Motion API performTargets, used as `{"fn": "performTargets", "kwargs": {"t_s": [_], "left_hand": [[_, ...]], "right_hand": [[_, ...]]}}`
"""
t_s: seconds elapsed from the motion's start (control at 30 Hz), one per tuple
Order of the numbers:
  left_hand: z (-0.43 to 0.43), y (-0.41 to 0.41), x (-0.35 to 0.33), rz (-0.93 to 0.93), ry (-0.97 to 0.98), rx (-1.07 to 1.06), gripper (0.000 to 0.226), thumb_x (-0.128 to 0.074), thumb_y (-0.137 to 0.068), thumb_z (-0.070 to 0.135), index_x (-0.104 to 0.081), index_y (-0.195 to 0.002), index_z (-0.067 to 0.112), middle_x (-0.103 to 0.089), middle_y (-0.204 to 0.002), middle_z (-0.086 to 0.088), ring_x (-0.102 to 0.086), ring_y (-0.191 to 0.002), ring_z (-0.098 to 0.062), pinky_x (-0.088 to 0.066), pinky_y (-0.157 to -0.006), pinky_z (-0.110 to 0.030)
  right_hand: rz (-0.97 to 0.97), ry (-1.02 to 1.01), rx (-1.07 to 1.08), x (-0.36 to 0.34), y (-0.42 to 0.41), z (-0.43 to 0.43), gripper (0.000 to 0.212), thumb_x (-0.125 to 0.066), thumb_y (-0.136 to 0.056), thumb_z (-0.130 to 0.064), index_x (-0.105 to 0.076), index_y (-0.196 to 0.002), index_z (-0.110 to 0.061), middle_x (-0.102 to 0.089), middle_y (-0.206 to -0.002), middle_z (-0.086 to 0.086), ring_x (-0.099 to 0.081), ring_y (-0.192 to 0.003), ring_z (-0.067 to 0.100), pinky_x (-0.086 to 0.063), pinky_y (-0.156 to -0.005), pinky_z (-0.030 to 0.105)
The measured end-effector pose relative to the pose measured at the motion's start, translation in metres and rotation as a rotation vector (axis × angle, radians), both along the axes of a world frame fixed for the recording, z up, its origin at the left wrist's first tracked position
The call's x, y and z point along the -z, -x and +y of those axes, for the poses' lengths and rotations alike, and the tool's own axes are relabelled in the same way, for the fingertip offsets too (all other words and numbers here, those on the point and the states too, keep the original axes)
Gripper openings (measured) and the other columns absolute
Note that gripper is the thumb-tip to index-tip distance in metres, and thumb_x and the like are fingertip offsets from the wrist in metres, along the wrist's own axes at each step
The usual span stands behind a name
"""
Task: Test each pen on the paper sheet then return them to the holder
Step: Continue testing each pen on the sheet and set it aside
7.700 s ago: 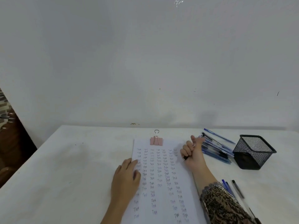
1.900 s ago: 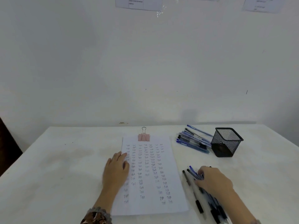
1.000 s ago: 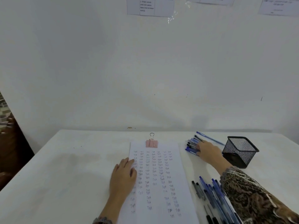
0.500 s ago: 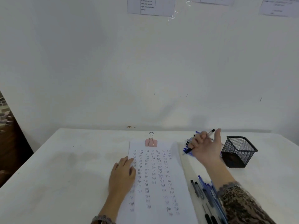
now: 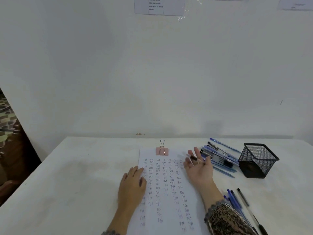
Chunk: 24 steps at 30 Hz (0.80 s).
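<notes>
White paper sheet (image 5: 169,201) under flat left hand (image 5: 132,185), right hand (image 5: 199,171) splayed, blurred pen (image 5: 194,158) across its fingers (image 5: 196,150)

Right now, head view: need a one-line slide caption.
Left hand flat on the paper sheet; right hand carries a blurred pen across spread fingers, mesh holder nearby.
</notes>
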State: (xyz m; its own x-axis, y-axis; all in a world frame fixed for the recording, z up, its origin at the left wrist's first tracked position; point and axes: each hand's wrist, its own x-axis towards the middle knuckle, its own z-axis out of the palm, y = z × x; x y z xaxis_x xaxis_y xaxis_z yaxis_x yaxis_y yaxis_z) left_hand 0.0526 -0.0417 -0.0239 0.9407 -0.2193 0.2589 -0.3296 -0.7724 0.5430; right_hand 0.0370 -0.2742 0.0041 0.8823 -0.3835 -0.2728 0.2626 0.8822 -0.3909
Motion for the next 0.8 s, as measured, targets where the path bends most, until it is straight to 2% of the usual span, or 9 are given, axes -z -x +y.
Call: {"fn": "performTargets", "kwargs": {"t_s": [0.07, 0.1, 0.2, 0.23, 0.3, 0.43, 0.53, 0.63, 0.8], "left_hand": [[0.000, -0.001, 0.001, -0.003, 0.001, -0.003, 0.041, -0.036, -0.095, 0.024, -0.046, -0.134, 0.022, -0.039, -0.142, 0.009, -0.037, -0.129, -0.006, -0.011, -0.112, -0.019], [0.000, -0.001, 0.001, -0.008, 0.007, -0.005, 0.041, -0.034, -0.094, 0.026, -0.047, -0.133, 0.022, -0.040, -0.141, 0.009, -0.038, -0.129, -0.006, -0.011, -0.111, -0.019], [0.001, -0.002, 0.002, -0.019, 0.015, -0.007, 0.041, -0.036, -0.093, 0.026, -0.049, -0.132, 0.021, -0.042, -0.140, 0.008, -0.039, -0.128, -0.007, -0.010, -0.107, -0.016], [0.000, -0.002, 0.002, -0.022, 0.014, -0.008, 0.044, -0.033, -0.092, 0.029, -0.049, -0.132, 0.021, -0.042, -0.140, 0.008, -0.039, -0.127, -0.007, -0.009, -0.106, -0.015], [0.000, -0.002, 0.003, -0.032, 0.013, -0.012, 0.055, -0.025, -0.084, 0.036, -0.050, -0.130, 0.022, -0.044, -0.138, 0.009, -0.042, -0.125, -0.006, -0.008, -0.103, -0.013], [0.000, -0.003, 0.005, -0.029, 0.005, -0.018, 0.074, -0.008, -0.075, 0.048, -0.051, -0.129, 0.023, -0.044, -0.136, 0.010, -0.044, -0.120, -0.006, -0.010, -0.101, -0.012], [0.000, -0.002, 0.002, -0.023, 0.010, -0.024, 0.059, -0.019, -0.084, 0.042, -0.050, -0.130, 0.023, -0.043, -0.137, 0.010, -0.042, -0.122, -0.007, -0.010, -0.102, -0.012], [-0.001, -0.001, 0.000, -0.013, 0.025, -0.023, 0.041, -0.036, -0.093, 0.028, -0.049, -0.132, 0.022, -0.042, -0.139, 0.009, -0.039, -0.126, -0.008, -0.012, -0.105, -0.014], [-0.001, -0.002, 0.001, -0.005, 0.028, -0.015, 0.040, -0.039, -0.094, 0.025, -0.048, -0.132, 0.021, -0.041, -0.140, 0.008, -0.038, -0.129, -0.008, -0.013, -0.110, -0.018]], "right_hand": [[0.082, 0.137, -0.030, 0.000, -0.002, -0.004, 0.066, -0.023, -0.093, -0.060, -0.064, -0.098, -0.009, -0.066, -0.071, 0.009, -0.059, -0.054, 0.016, -0.053, -0.052, 0.022], [0.094, 0.167, -0.027, -0.003, -0.003, -0.005, 0.061, -0.033, -0.090, -0.058, -0.063, -0.092, -0.006, -0.067, -0.067, 0.009, -0.062, -0.050, 0.015, -0.054, -0.049, 0.021], [0.054, 0.221, -0.015, -0.006, -0.004, -0.012, 0.020, -0.073, -0.076, -0.016, -0.055, -0.075, -0.006, -0.065, -0.059, 0.004, -0.065, -0.051, 0.010, -0.054, -0.049, 0.017], [0.086, 0.277, -0.023, -0.004, -0.006, -0.014, 0.016, -0.068, -0.079, -0.002, -0.053, -0.075, -0.008, -0.063, -0.054, 0.001, -0.062, -0.047, 0.007, -0.052, -0.048, 0.014], [0.118, 0.397, -0.072, -0.001, -0.007, -0.015, 0.019, -0.051, -0.090, 0.004, -0.051, -0.076, -0.010, -0.059, -0.049, -0.002, -0.057, -0.042, 0.006, -0.049, -0.046, 0.012], [0.094, 0.666, -0.089, 0.002, -0.009, -0.012, 0.021, -0.054, -0.083, 0.010, -0.046, -0.077, -0.009, -0.059, -0.051, 0.004, -0.059, -0.044, 0.011, -0.046, -0.043, 0.015], [0.148, 0.964, -0.020, 0.005, -0.012, -0.009, 0.034, -0.052, -0.085, 0.016, -0.039, -0.068, -0.011, -0.043, -0.049, -0.001, -0.040, -0.037, 0.007, -0.032, -0.038, 0.016], [0.201, 1.142, 0.078, 0.006, -0.012, -0.001, 0.055, -0.046, -0.076, 0.027, -0.022, -0.060, -0.020, -0.023, -0.054, -0.002, -0.022, -0.042, 0.001, -0.027, -0.047, 0.013], [0.247, 1.327, 0.093, 0.002, -0.006, 0.008, 0.052, -0.047, -0.071, 0.024, -0.021, -0.057, -0.019, -0.019, -0.057, 0.000, -0.021, -0.044, 0.003, -0.027, -0.051, 0.011]]}}
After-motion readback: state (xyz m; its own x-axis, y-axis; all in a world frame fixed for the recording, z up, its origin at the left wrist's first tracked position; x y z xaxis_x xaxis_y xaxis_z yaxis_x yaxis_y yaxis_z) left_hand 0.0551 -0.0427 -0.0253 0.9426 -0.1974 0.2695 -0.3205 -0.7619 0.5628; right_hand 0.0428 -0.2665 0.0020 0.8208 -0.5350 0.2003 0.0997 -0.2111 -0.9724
